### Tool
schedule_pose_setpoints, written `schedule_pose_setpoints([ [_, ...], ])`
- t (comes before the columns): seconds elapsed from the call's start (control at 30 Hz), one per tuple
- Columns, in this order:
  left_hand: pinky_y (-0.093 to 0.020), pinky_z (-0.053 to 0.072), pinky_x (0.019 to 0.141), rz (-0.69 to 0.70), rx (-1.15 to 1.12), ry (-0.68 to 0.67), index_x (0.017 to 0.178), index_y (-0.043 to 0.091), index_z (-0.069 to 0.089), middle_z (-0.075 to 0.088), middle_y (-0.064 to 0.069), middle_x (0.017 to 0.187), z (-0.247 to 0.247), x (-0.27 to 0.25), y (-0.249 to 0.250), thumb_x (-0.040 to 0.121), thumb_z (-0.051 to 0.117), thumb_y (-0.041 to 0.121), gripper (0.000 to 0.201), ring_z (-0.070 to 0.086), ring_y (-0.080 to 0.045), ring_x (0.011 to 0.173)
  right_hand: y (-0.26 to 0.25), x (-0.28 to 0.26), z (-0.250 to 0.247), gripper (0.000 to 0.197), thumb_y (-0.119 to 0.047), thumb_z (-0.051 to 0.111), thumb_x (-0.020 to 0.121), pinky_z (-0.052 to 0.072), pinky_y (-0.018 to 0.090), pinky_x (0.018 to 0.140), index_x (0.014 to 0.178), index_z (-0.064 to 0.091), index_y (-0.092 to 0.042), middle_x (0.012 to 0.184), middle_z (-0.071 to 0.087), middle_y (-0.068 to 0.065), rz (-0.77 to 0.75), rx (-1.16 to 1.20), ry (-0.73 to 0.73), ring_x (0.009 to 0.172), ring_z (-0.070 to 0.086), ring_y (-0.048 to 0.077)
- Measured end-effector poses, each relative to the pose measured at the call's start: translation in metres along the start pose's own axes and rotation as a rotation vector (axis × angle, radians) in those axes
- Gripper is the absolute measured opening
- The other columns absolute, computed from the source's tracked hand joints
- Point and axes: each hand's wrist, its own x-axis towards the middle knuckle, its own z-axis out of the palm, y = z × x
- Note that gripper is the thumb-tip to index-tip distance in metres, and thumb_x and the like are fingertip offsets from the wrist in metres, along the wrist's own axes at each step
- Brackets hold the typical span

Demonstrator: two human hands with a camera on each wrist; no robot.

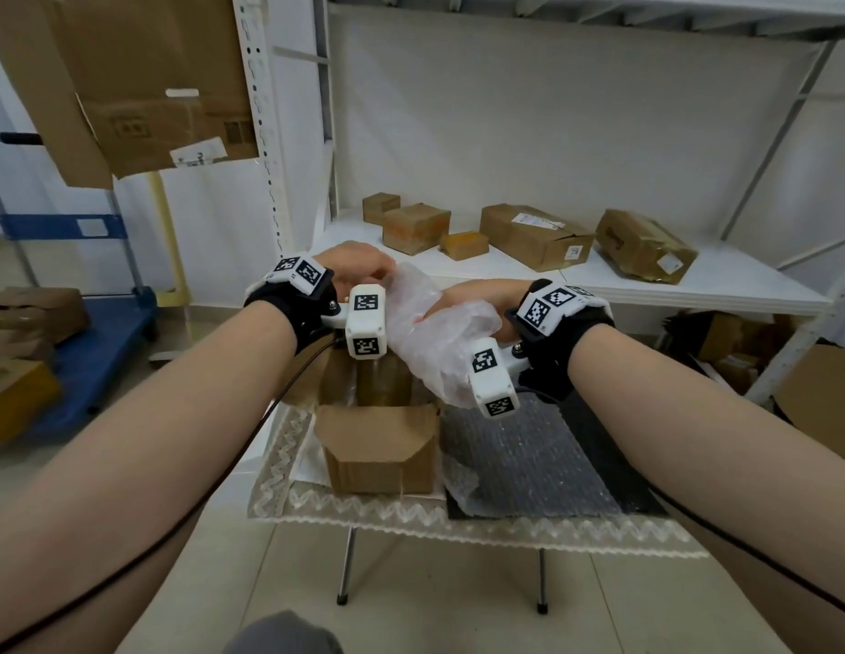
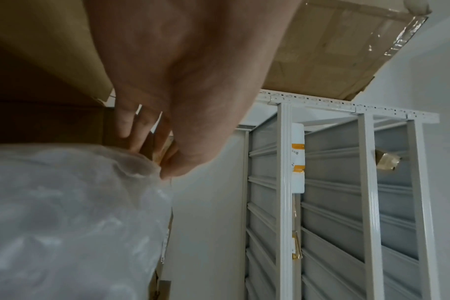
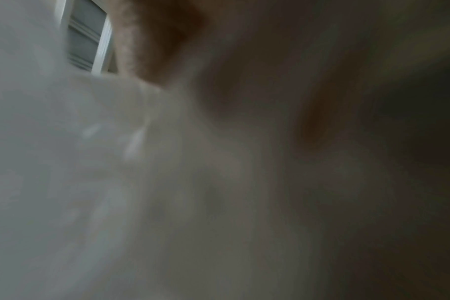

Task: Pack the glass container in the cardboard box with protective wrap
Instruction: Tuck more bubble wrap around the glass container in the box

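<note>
A bundle of clear bubble wrap [image 1: 430,337], the wrapped glass container, hangs just above the open cardboard box [image 1: 378,446]; the glass itself is hidden inside the wrap. My left hand [image 1: 364,266] pinches the bundle's far top end, and in the left wrist view the thumb and fingers [image 2: 167,162] close on the edge of the wrap [image 2: 64,213]. My right hand [image 1: 477,299] grips the bundle from the right, its fingers sunk into the folds. The right wrist view is blurred, showing only wrap [image 3: 51,162] and part of the hand [image 3: 154,40].
The box stands with flaps up on a small folding table with a lace-edged cloth [image 1: 345,509]. A flat bubble wrap sheet on a dark mat [image 1: 529,455] lies right of the box. Behind is a white shelf [image 1: 694,285] with several cardboard boxes, and a blue trolley [image 1: 95,351] at the left.
</note>
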Motion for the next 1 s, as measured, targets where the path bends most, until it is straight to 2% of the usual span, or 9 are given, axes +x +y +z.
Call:
schedule_pose_setpoints([
  [0.2, -0.022, 0.048, 0.075, 0.053, -0.023, 0.098, 0.093, 0.020, 0.062, 0.061, -0.004, 0.113, 0.003, 0.016, -0.015, 0.079, 0.078, 0.012, 0.023, 0.060, -0.016, 0.107, -0.003, 0.023, 0.007, 0.012, -0.024, 0.052, 0.098, 0.050, 0.027, 0.074, 0.098, 0.057, -0.014, 0.095, 0.056, 0.000, 0.036, -0.132, 0.081, 0.081, 0.056, 0.012],
  [0.37, -0.017, 0.051, 0.057, 0.104, 0.039, 0.004, 0.094, 0.015, 0.062, 0.062, -0.006, 0.097, 0.011, 0.016, -0.030, 0.084, 0.069, 0.002, 0.018, 0.059, -0.014, 0.081, -0.011, 0.044, 0.024, 0.051, -0.036, 0.060, 0.089, 0.047, 0.028, 0.071, 0.129, 0.049, -0.006, 0.110, 0.056, 0.010, -0.011, -0.487, 0.377, 0.093, 0.056, 0.026],
  [0.47, -0.035, 0.054, 0.089, 0.081, 0.114, -0.044, 0.082, 0.019, 0.062, 0.064, -0.007, 0.095, 0.011, 0.015, -0.038, 0.083, 0.070, 0.007, 0.015, 0.060, -0.021, 0.090, -0.013, 0.056, 0.030, 0.053, -0.037, 0.060, 0.088, 0.048, 0.031, 0.077, 0.131, 0.050, -0.007, 0.116, 0.059, 0.011, 0.020, -0.650, 0.405, 0.091, 0.055, 0.026],
  [0.57, -0.047, 0.049, 0.095, 0.000, 0.131, -0.112, 0.080, 0.019, 0.061, 0.065, -0.013, 0.099, 0.014, 0.019, -0.045, 0.078, 0.072, 0.022, 0.011, 0.065, -0.032, 0.093, -0.011, 0.063, 0.032, 0.048, -0.031, 0.060, 0.088, 0.042, 0.026, 0.062, 0.129, 0.051, -0.007, 0.119, 0.060, 0.012, 0.021, -0.678, 0.433, 0.088, 0.053, 0.024],
  [0.63, -0.051, 0.047, 0.095, -0.040, 0.156, -0.172, 0.088, 0.016, 0.063, 0.064, -0.012, 0.100, 0.017, 0.025, -0.050, 0.066, 0.071, 0.038, 0.032, 0.066, -0.035, 0.097, -0.010, 0.066, 0.031, 0.051, -0.028, 0.061, 0.088, 0.041, 0.026, 0.060, 0.132, 0.047, -0.007, 0.123, 0.059, 0.013, 0.007, -0.646, 0.469, 0.091, 0.055, 0.025],
  [0.73, -0.050, 0.048, 0.093, -0.067, 0.207, -0.269, 0.114, 0.010, 0.061, 0.068, -0.014, 0.107, 0.022, 0.026, -0.054, 0.064, 0.062, 0.049, 0.063, 0.064, -0.036, 0.099, -0.007, 0.070, 0.029, 0.067, -0.029, 0.065, 0.086, 0.049, 0.035, 0.085, 0.140, 0.031, -0.008, 0.132, 0.053, 0.013, -0.011, -0.552, 0.528, 0.115, 0.056, 0.031],
  [0.8, -0.046, 0.048, 0.084, -0.107, 0.213, -0.279, 0.117, 0.011, 0.058, 0.066, -0.016, 0.101, 0.024, 0.026, -0.053, 0.061, 0.063, 0.047, 0.066, 0.062, -0.034, 0.090, -0.004, 0.068, 0.028, 0.069, -0.028, 0.069, 0.083, 0.046, 0.039, 0.092, 0.136, 0.029, -0.011, 0.127, 0.056, 0.012, -0.048, -0.513, 0.556, 0.117, 0.056, 0.032],
  [0.9, -0.039, 0.045, 0.071, -0.123, 0.283, -0.316, 0.105, 0.006, 0.061, 0.063, -0.015, 0.089, 0.025, 0.036, -0.058, 0.060, 0.068, 0.053, 0.066, 0.058, -0.030, 0.076, -0.003, 0.064, 0.028, 0.053, -0.031, 0.070, 0.084, 0.038, 0.032, 0.070, 0.124, 0.039, -0.013, 0.113, 0.058, 0.011, -0.088, -0.625, 0.545, 0.105, 0.058, 0.030],
  [1.0, -0.026, 0.035, 0.059, -0.096, 0.324, -0.349, 0.082, 0.012, 0.056, 0.053, -0.005, 0.075, 0.033, 0.011, -0.049, 0.096, 0.054, 0.036, 0.027, 0.046, -0.015, 0.060, -0.004, 0.064, 0.030, 0.020, -0.031, 0.063, 0.089, 0.034, 0.026, 0.058, 0.091, 0.048, -0.019, 0.100, 0.056, 0.005, -0.103, -0.757, 0.514, 0.091, 0.052, 0.023],
])
